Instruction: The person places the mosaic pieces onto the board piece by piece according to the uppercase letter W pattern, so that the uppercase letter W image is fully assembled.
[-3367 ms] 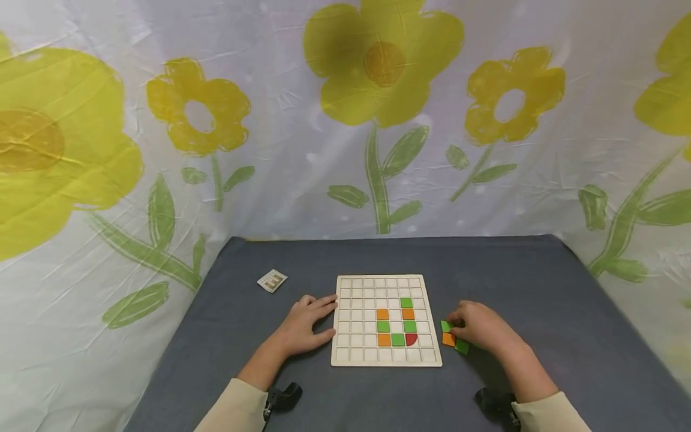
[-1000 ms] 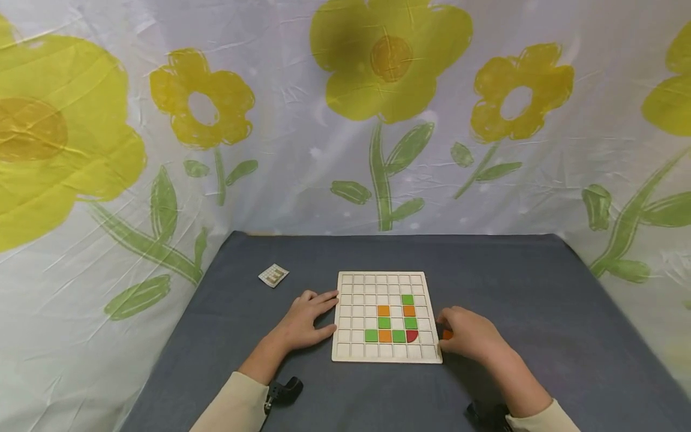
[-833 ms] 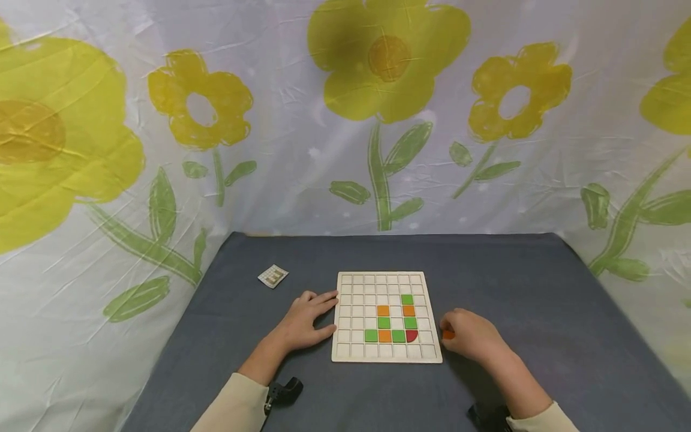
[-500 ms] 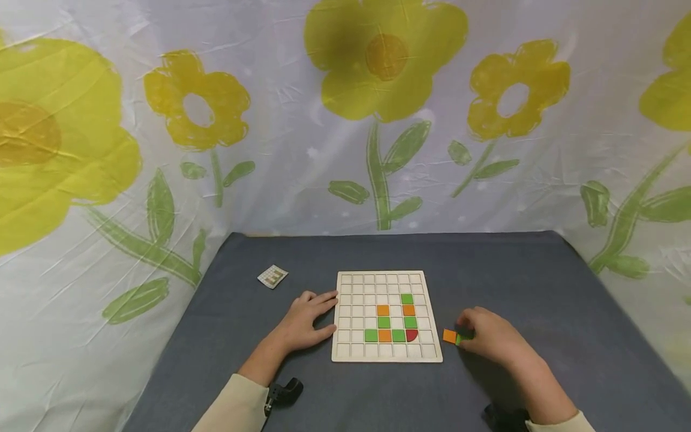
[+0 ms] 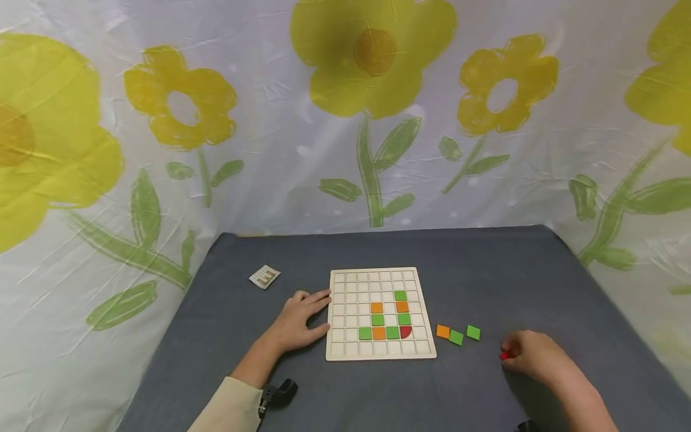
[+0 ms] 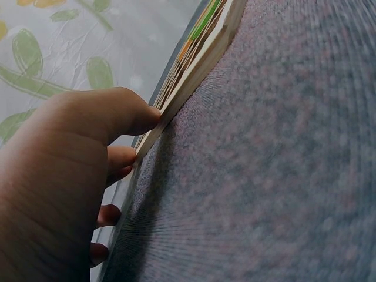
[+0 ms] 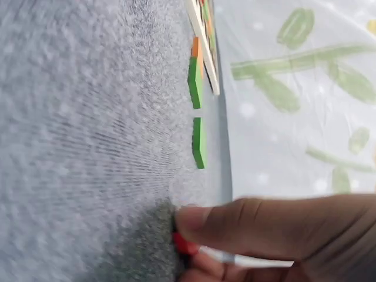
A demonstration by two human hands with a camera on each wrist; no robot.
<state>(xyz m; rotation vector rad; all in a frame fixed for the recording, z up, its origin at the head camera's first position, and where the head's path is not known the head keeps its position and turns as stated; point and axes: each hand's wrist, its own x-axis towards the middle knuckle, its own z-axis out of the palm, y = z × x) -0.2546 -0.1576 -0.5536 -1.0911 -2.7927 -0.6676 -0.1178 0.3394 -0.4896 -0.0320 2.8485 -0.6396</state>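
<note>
In the head view a pale wooden grid board [image 5: 345,348] lies on the table, with orange and green square tiles and a red rounded piece [image 5: 405,332] in its cells. My left hand [image 5: 297,321] rests against the board's left edge, thumb and fingertips touching the rim, as the left wrist view also shows. Well to the right of the board, my right hand [image 5: 534,355] pinches a small red piece [image 5: 505,355] between thumb and fingers, low over the cloth. The fingers hide most of that piece; in the right wrist view its red edge [image 7: 184,244] shows below the thumb.
Between board and right hand lie an orange tile [image 5: 442,331], a green tile [image 5: 456,338] against it and another green tile [image 5: 473,332] apart. A small card with a grid pattern [image 5: 264,276] lies at the back left. Dark cloth [image 5: 378,396] covers the table; a flowered curtain hangs behind.
A green tile has been added at the left of the board's lower coloured row. My right hand has moved right, from the loose tiles to the red piece. The left hand stays at the board.
</note>
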